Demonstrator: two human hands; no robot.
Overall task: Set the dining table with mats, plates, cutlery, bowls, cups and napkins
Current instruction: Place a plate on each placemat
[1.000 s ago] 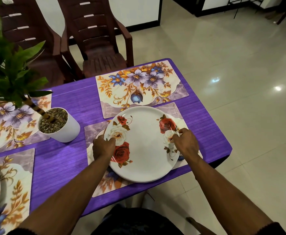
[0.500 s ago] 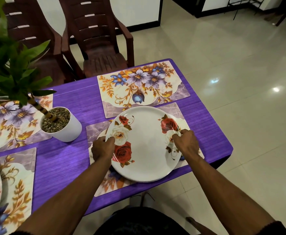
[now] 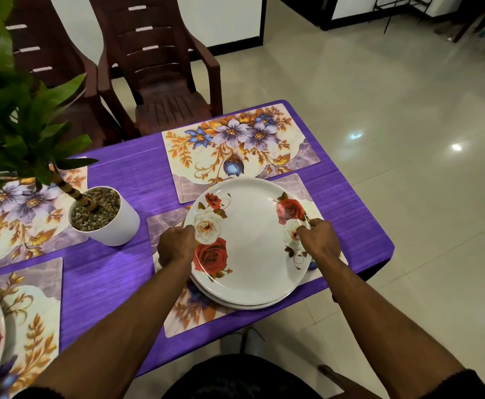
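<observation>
Purple striped tablecloth (image 3: 114, 272); both hands (image 3: 176, 246) (image 3: 319, 240) grip glossy round rose plate (image 3: 252, 249).

Bare purple table (image 3: 114, 272) lies between the near mats; a white potted plant (image 3: 106, 217) stands left of the stacked plates (image 3: 250, 243), its leaves overhanging, while the far mat (image 3: 235, 151) sits uncovered.

Five flowered mats (image 3: 240, 146), at least three rose plates (image 3: 247, 240), one potted plant (image 3: 106, 217), two chairs (image 3: 160, 61), one desk (image 3: 114, 272).
</observation>
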